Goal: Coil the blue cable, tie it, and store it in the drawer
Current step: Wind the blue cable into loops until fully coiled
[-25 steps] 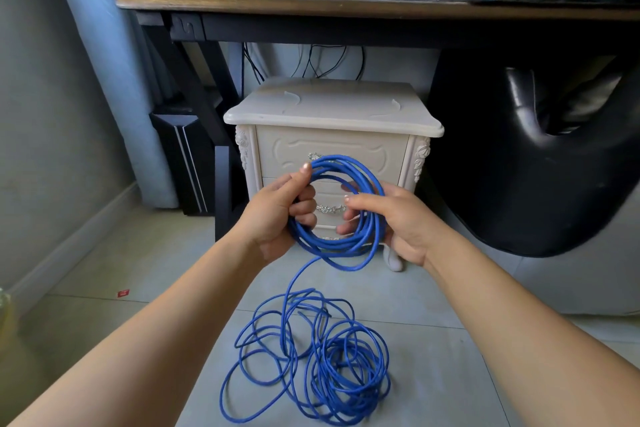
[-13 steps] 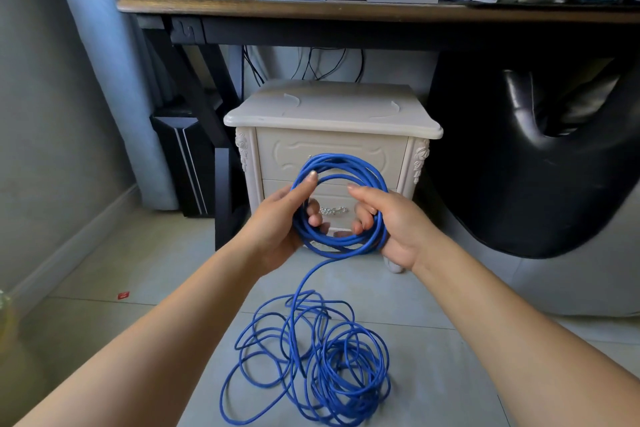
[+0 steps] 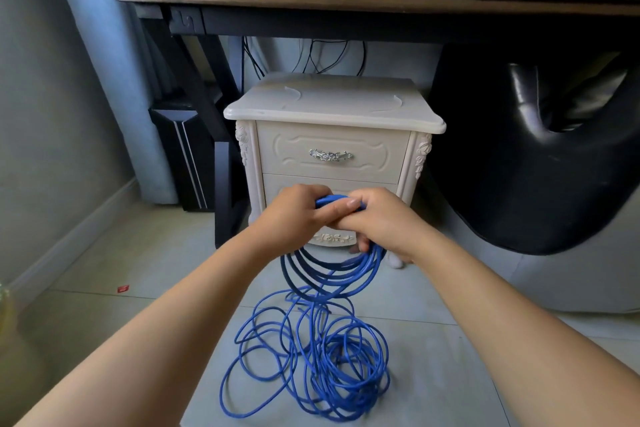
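Observation:
A coil of blue cable [image 3: 332,270] hangs from both hands in front of a cream nightstand [image 3: 334,104]. My left hand [image 3: 294,211] grips the top of the coil, thumb laid over the strands. My right hand [image 3: 379,218] grips the same bundle right beside it, fingers curled under the loops. Below the coil, the loose rest of the cable [image 3: 311,357] lies tangled in loops on the floor tiles. The nightstand's top drawer [image 3: 332,156] is closed, with a silver handle. The lower drawer is partly hidden behind my hands.
A dark wooden desk [image 3: 346,0] spans above the nightstand, with a keyboard and a mouse on it. A black chair [image 3: 536,156] stands at right. A black computer tower [image 3: 183,156] and a grey curtain [image 3: 104,62] are at left. A small red scrap [image 3: 123,289] lies on the floor.
Both hands have lowered and come together on the top of the coil, which now hangs down below them instead of standing up. The top drawer handle is now uncovered.

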`<move>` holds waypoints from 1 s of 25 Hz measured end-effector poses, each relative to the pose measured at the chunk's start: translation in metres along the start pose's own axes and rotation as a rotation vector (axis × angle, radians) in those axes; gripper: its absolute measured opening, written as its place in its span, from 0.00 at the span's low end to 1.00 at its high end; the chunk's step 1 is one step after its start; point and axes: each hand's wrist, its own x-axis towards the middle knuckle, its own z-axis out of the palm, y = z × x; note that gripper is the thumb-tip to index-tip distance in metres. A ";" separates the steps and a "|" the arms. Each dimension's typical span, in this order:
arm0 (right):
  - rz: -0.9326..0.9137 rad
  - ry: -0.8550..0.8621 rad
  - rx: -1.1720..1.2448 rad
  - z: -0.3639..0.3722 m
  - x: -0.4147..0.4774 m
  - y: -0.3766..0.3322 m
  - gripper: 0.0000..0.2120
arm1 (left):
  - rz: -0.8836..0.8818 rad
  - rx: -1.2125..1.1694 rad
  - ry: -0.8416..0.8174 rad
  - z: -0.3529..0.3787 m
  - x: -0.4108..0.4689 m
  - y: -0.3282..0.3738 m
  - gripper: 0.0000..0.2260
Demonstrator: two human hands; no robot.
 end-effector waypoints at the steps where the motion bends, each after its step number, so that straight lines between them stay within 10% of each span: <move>1: -0.009 -0.019 0.028 -0.003 -0.001 0.000 0.08 | -0.017 -0.062 0.041 -0.002 0.001 -0.002 0.19; 13: 0.080 0.069 0.359 0.019 0.004 0.012 0.11 | -0.443 -0.916 0.512 0.005 0.007 -0.013 0.23; 19: 0.041 0.327 0.637 0.022 0.009 0.009 0.07 | -0.440 -1.300 0.206 0.008 -0.003 -0.008 0.20; 25: -0.024 0.323 0.221 0.004 0.011 0.011 0.06 | -0.339 -1.070 -0.066 -0.008 -0.010 -0.013 0.16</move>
